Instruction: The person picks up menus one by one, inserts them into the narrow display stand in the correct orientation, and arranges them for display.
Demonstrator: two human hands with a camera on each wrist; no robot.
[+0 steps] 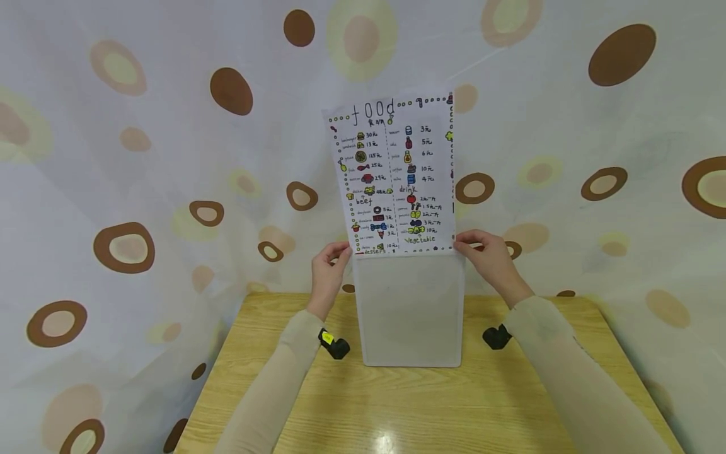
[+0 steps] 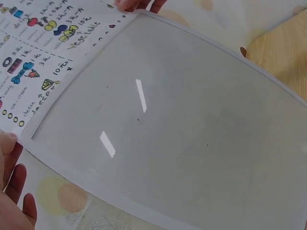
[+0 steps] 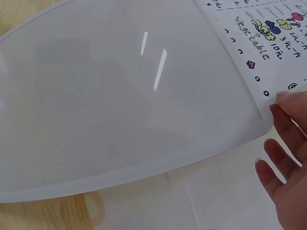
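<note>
Sleeve: clear plastic sleeve [image 1: 413, 309] stands upright on wooden table [image 1: 397, 403], mid-far, btwn both hands.
Sheet: hand-drawn food sheet [image 1: 394, 176] sticks up out of sleeve top, mostly out.
L hand: left hand [image 1: 328, 271] pinches top-left corner of sleeve/sheet, fingers curled.
R hand: right hand [image 1: 488, 255] grips top-right corner, fingers curled over edge.
Tip: prob best to keep both corners level, sheet edges square w/ sleeve mouth so paper doesn't buckle.

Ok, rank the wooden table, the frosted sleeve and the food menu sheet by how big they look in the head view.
1. wooden table
2. food menu sheet
3. frosted sleeve, close to the sheet's visible part, so that order is unsure.
</note>
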